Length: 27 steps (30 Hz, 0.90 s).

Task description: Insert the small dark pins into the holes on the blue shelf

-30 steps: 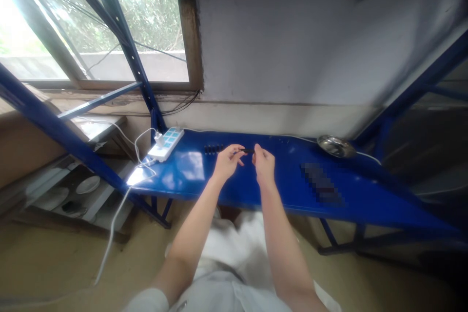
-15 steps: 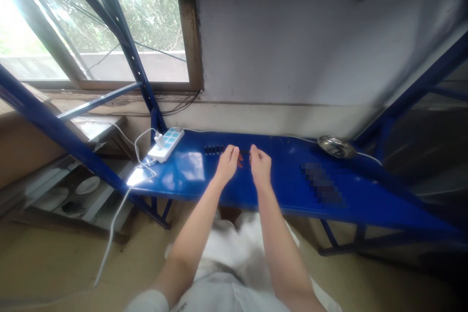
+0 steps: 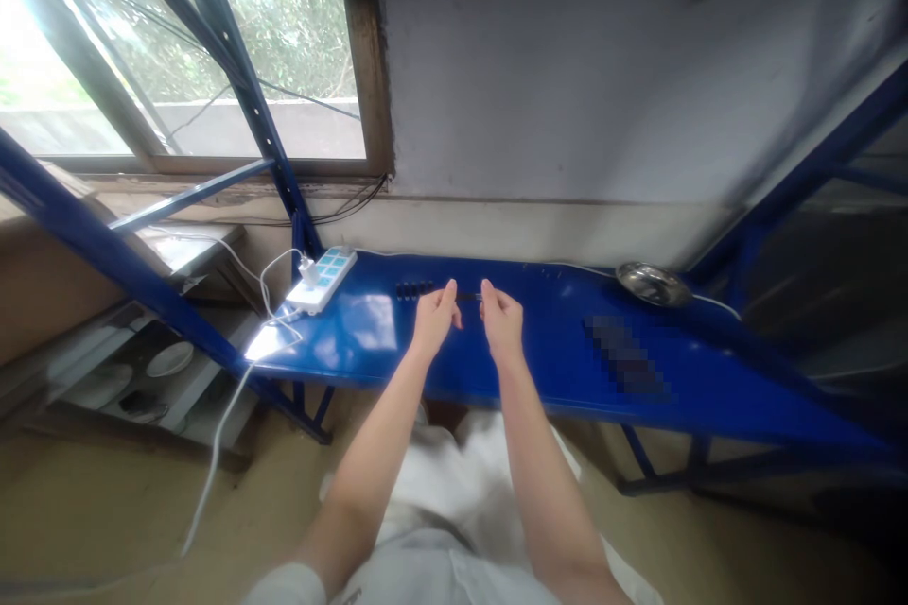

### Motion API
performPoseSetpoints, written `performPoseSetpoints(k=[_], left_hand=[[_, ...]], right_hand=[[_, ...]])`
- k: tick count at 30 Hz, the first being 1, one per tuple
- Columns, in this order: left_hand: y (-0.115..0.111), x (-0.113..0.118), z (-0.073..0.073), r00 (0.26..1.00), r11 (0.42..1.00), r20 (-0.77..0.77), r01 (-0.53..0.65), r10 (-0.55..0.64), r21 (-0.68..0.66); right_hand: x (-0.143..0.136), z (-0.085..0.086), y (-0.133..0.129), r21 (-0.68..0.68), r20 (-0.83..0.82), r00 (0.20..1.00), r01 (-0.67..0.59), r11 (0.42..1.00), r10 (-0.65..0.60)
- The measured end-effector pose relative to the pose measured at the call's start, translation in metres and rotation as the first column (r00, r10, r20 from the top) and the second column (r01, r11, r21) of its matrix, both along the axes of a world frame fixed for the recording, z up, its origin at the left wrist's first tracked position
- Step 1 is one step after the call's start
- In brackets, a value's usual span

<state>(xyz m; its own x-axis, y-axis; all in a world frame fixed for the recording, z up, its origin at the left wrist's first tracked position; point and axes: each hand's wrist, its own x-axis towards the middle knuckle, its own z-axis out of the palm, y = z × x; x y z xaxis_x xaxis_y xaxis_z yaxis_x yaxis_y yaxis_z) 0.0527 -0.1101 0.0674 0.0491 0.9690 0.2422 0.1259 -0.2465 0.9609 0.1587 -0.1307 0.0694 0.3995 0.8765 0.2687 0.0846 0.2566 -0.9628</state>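
Above the blue bench (image 3: pixel 553 354) my two hands face each other, a thin dark stick-like piece (image 3: pixel 468 296) stretching between their fingertips. My left hand (image 3: pixel 434 319) pinches its left end with thumb and fingers. At the other end, a small pale or clear bit shows by the fingertips of my right hand (image 3: pixel 502 321), which are also closed in a pinch. The piece is too small to name its kind. Just left of my left hand, several short black cylinders (image 3: pixel 413 290) stand in a row on the bench, partly hidden by that hand.
A white power strip (image 3: pixel 323 282) with a plug and cables lies at the bench's left end. On the right are a shiny metal bowl-like object (image 3: pixel 653 285) and a blurred-out dark item (image 3: pixel 628 357). Blue uprights (image 3: pixel 248 95) frame the bench below a window.
My left hand has shifted slightly left, and the gap between the hands has widened, so more of the dark piece shows. The right hand has moved very slightly left.
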Motion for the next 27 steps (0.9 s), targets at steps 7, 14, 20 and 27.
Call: performPoseSetpoints(k=[7, 14, 20, 27], left_hand=[[0.007, -0.007, 0.0, 0.981, 0.998, 0.189, -0.022, 0.033, -0.062], [0.007, -0.012, -0.002, 0.991, 0.994, 0.119, 0.066, -0.056, -0.083], [0.011, -0.008, -0.006, 0.984, 0.997, 0.169, 0.061, -0.054, -0.038], [0.011, -0.01, -0.008, 0.999, 1.0, 0.042, 0.008, -0.009, 0.017]], right_hand=[[0.008, -0.003, 0.002, -0.031, -0.02, 0.992, 0.127, 0.991, -0.127], [0.012, -0.009, 0.009, 0.052, -0.003, 0.999, 0.038, 0.998, -0.037], [0.01, -0.011, 0.008, -0.027, 0.082, 0.958, -0.274, 0.961, 0.275], [0.011, -0.013, 0.008, -0.074, 0.165, 0.934, -0.308, 0.949, 0.316]])
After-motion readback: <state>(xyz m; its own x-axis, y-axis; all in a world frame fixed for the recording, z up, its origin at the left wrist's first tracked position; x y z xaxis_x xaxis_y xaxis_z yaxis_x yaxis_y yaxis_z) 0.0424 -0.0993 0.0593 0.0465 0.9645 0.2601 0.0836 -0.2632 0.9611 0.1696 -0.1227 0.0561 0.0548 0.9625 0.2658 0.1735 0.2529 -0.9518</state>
